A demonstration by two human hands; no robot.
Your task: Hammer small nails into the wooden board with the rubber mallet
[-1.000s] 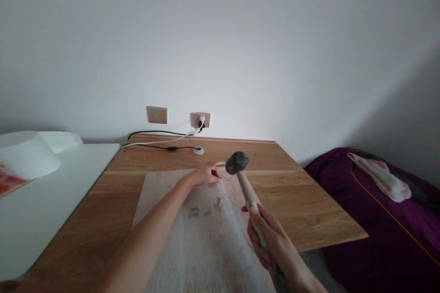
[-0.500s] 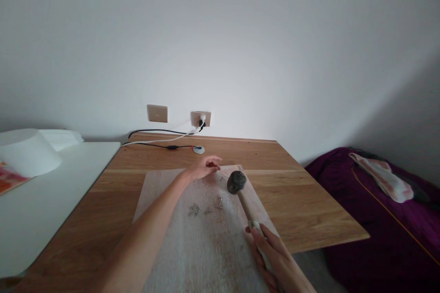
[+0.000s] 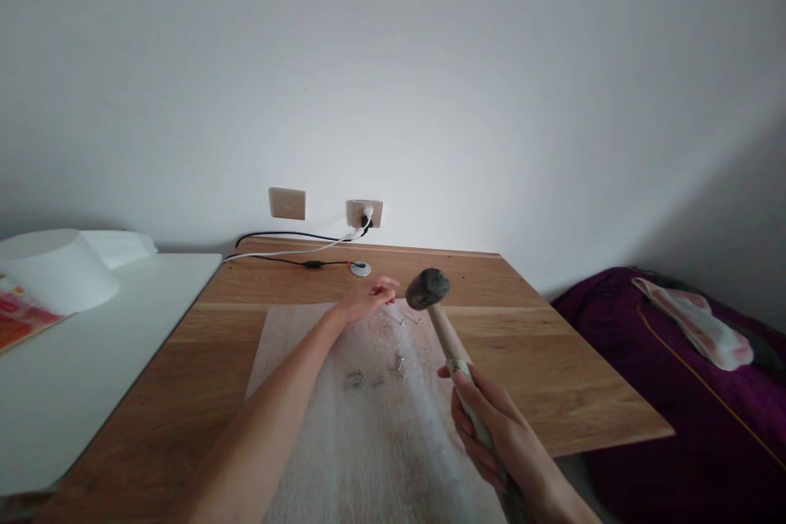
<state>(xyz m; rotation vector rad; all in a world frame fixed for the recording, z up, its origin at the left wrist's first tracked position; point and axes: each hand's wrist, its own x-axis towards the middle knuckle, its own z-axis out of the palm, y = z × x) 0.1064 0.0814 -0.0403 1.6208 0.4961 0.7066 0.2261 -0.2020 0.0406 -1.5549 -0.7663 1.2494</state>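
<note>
My right hand [image 3: 491,426] is wrapped round the handle of a rubber mallet [image 3: 448,333]. Its black head is raised over the right side of a pale, worn board [image 3: 368,442]. Toward the far edge of that board, my left hand [image 3: 370,297] is closed with its fingers curled together; whatever they hold, if anything, is hidden. Just right of the left fingers, a few thin nails [image 3: 402,319] show on the board. A small heap of loose nails [image 3: 354,380] lies nearer to me, with more metal nails [image 3: 400,366] to its right.
The board rests on a wooden table [image 3: 553,352]. Cables [image 3: 288,252] run along its back to a wall socket [image 3: 364,214]. To the left is a white surface [image 3: 153,319] with a white rounded object [image 3: 61,270]. Purple fabric [image 3: 626,327] and a striped cloth [image 3: 700,323] lie at right.
The mallet head has risen a little away from the board, the right hand lifting with it. My left fingers have closed more and stay at the same spot. The view has shifted slightly.
</note>
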